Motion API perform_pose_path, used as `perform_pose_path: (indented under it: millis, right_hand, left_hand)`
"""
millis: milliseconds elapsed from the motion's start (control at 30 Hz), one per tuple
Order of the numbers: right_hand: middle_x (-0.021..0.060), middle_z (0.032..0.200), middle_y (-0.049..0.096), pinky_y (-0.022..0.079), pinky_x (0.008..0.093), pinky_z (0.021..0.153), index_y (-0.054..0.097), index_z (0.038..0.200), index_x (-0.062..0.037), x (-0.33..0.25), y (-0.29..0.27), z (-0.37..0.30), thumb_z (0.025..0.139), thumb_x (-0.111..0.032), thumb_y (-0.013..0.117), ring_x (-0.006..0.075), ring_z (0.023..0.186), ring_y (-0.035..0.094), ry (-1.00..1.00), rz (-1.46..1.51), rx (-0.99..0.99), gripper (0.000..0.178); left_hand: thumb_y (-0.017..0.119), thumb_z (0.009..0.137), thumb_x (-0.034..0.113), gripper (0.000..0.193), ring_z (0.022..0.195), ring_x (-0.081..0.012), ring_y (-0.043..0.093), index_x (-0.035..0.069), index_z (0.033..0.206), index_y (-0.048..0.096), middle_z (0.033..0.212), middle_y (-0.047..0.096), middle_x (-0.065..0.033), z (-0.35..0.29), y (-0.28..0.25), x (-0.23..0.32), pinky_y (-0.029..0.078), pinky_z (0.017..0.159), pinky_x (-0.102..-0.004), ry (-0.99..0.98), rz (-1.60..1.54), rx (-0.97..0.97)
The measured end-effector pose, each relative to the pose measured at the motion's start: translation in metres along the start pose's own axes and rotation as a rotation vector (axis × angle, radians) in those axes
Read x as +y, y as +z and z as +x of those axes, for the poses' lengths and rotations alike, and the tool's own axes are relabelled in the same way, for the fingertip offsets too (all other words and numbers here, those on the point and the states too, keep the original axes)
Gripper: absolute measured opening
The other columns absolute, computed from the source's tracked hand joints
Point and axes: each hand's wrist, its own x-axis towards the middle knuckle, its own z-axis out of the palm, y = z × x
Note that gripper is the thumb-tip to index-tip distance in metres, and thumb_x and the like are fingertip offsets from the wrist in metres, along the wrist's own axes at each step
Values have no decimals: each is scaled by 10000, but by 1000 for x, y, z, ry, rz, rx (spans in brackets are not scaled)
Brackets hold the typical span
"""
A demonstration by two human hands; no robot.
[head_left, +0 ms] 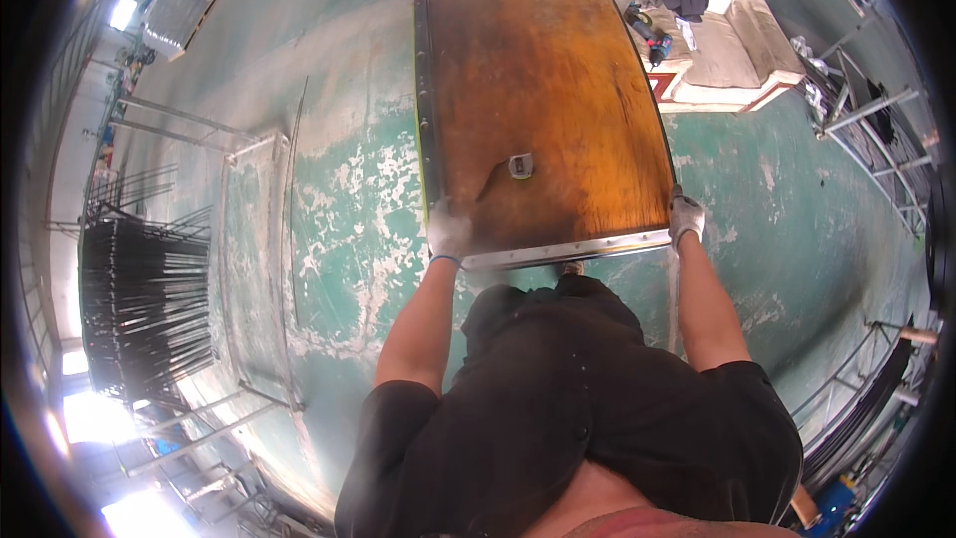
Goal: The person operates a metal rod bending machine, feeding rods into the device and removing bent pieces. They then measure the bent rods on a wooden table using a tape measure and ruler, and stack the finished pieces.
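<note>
Panel, large, brown, stained wood with a riveted metal strip along its near edge, lies in front of the person and runs away toward the top of the view. Right hand, in a pale glove, is at the near right corner, fingers curled and apparently closed on the edge. Left hand, also gloved, is at the near left corner; haze washes over it, so cannot tell how far the fingers are closed or whether they grip or only rest. Step in hand, by judgement: taking hold of the panel at its near end, a hand to each corner. Next move, if the panel is to be shifted, calls for firm, even purchase both sides and a level pull or push, since a small roundish object lies loose on top and could slide. Hard to make out: what that object is, and whether the dark streak beside it is a thing or a mark. Undersides of both hands hidden, as is whatever bears the panel; its far end is cut off by the top of the frame. Dark tip just above the right glove: panel edge or something held, unclear.
</note>
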Motion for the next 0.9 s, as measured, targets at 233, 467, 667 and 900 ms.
perform_pose_path:
  millis: [233, 467, 667, 900]
  right_hand:
    - [191, 1290, 771, 550, 479, 1038, 752, 1318, -87, -49, 17, -22, 1036, -442, 626, 415, 1198, 716, -270, -541, 52, 470]
    - [99, 1467, 697, 432, 463, 1201, 687, 1439, -174, -19, -9, -78, 997, -326, 668, 314, 1438, 564, -310, -971, 81, 467]
    - [111, 1346, 766, 488, 465, 1145, 776, 1306, -165, -14, -12, -73, 961, -334, 726, 325, 1330, 646, -253, -885, 111, 387]
    - [139, 1186, 818, 592, 460, 1015, 842, 1157, -185, -26, -10, -54, 902, -333, 778, 342, 1137, 768, -187, -805, 171, 302]
  left_hand:
    - [749, 900, 220, 304, 1280, -385, 617, 144, 1192, 784, 1332, 703, -111, -59, 7, 15, 501, 1111, -491, 459, 408, -368]
    - [743, 851, 190, 178, 1168, -344, 646, 122, 1008, 792, 1127, 708, -119, -78, 0, 3, 514, 1045, -486, 620, 270, -347]
    - [829, 827, 425, 387, 1206, -335, 651, 165, 1111, 799, 1173, 717, -90, -68, -20, -6, 523, 1033, -498, 648, 482, -555]
    - [662, 957, 237, 194, 1133, -325, 684, 206, 1087, 803, 1136, 729, -88, -59, -13, -25, 556, 987, -475, 746, 350, -555]
